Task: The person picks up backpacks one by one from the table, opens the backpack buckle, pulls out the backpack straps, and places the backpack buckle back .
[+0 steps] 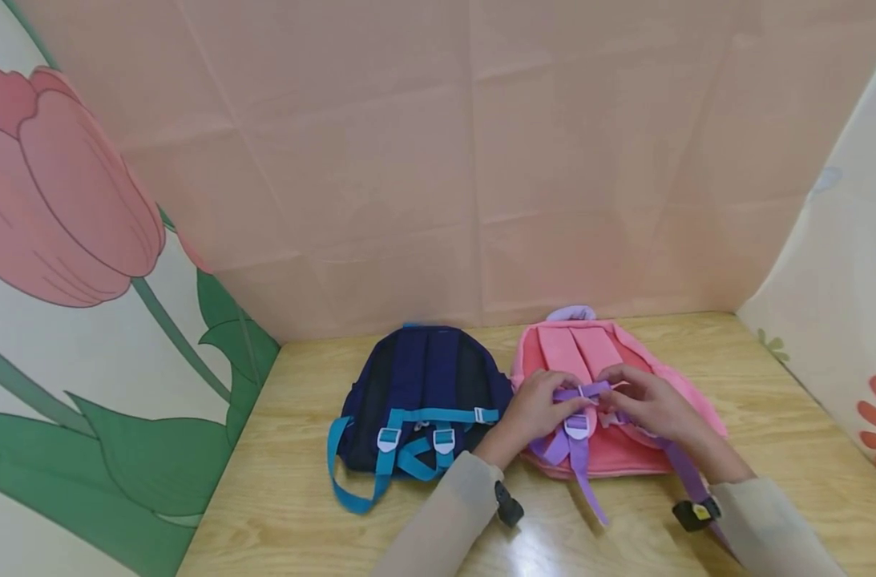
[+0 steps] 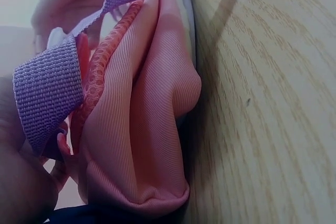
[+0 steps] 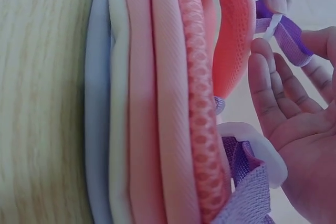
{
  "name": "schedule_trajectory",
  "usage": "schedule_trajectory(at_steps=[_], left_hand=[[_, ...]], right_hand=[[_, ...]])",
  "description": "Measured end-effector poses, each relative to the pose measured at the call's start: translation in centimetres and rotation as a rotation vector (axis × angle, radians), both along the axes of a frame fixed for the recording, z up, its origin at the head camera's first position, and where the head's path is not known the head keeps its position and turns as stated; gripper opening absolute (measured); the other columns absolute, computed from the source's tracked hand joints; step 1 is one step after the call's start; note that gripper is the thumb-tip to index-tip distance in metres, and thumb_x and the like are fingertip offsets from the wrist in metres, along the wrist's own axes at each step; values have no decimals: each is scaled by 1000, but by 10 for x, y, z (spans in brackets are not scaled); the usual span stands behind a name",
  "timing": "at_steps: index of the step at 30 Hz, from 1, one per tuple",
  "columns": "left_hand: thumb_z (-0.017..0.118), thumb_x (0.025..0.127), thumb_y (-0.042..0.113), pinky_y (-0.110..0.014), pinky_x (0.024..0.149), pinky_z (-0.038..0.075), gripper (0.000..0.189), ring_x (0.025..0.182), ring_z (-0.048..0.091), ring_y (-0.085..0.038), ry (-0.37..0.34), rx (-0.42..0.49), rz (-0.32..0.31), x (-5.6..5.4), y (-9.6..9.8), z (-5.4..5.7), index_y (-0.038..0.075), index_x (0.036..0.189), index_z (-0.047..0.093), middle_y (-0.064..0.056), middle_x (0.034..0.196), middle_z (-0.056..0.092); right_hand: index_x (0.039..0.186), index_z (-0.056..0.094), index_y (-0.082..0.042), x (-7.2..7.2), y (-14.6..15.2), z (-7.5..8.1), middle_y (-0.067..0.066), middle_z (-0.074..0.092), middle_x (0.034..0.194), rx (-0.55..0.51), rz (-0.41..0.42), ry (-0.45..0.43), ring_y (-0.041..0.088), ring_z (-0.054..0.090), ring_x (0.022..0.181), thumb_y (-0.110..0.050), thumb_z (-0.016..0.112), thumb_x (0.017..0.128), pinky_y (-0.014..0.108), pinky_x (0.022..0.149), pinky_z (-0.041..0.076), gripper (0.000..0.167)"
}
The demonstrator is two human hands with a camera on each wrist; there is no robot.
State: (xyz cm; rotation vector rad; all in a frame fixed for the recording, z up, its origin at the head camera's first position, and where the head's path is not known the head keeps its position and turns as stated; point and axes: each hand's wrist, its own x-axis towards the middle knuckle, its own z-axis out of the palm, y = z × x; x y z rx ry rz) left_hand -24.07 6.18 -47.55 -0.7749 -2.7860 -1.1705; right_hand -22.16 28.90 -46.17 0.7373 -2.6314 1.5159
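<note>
A pink backpack [image 1: 668,449] lies on the table with its shoulder straps upward, at the right in the head view. Over it, my left hand [image 1: 534,409] pinches a purple webbing strap [image 1: 566,395] near a small white buckle [image 3: 274,26]. Across from it, my right hand [image 1: 654,401] holds the same strap on the other side of that buckle, its lower fingers spread in the right wrist view. Below the hands sits a larger white strap adjuster [image 1: 577,426], with a purple tail [image 1: 585,489] hanging toward the front. Purple webbing [image 2: 50,90] partly hides my left fingers in the left wrist view.
A navy backpack [image 1: 441,365] with turquoise straps [image 1: 358,501] lies left of the pink one, near my left forearm. Both stand on a wooden table [image 1: 279,513]. A plain pinkish-brown sheet [image 1: 409,160] hangs behind, and flower-printed walls [image 1: 84,192] flank the sides.
</note>
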Motion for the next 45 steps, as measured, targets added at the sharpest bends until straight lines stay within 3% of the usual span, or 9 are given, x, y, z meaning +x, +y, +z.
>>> schedule_trajectory(at_steps=[8,20,27,33,40,45], left_hand=[[69,94,47,-20,93,46,30,107,53,1,4,-8,-8,0,0,-1,32,119,70,18,116,65],[69,94,48,-18,89,47,28,102,53,1,10,-7,4,0,0,0,32,116,70,17,113,64],[69,94,47,-19,89,46,28,103,53,0,10,-1,3,0,0,-1,30,117,70,17,113,64],[68,95,47,-20,93,46,30,107,54,0,39,-24,-5,1,-1,-1,30,119,70,17,116,65],[68,95,46,-20,93,46,30,107,54,0,37,-30,-9,0,-1,-1,30,120,69,17,116,65],[68,95,46,-19,90,46,29,104,54,0,48,-36,-13,-1,0,-1,30,119,69,17,114,65]], right_hand=[[124,62,-4,-2,-4,5,7,69,106,88,13,64,11,66,86,-8,71,95,25,69,55,31],[120,62,-5,-1,-3,1,9,70,96,26,-12,-3,18,66,74,-7,68,96,31,56,53,24],[120,60,-4,0,-2,0,12,70,101,7,-16,-29,19,69,83,-10,68,98,32,60,55,25],[124,62,-4,0,-7,3,8,69,108,60,-1,27,13,66,86,-11,71,95,29,66,56,31],[120,63,-9,1,-8,2,6,69,101,69,-11,3,17,66,81,-13,70,96,29,64,55,25],[120,59,-6,2,-5,0,12,69,99,14,-20,-47,19,67,76,-11,68,98,31,56,54,24]])
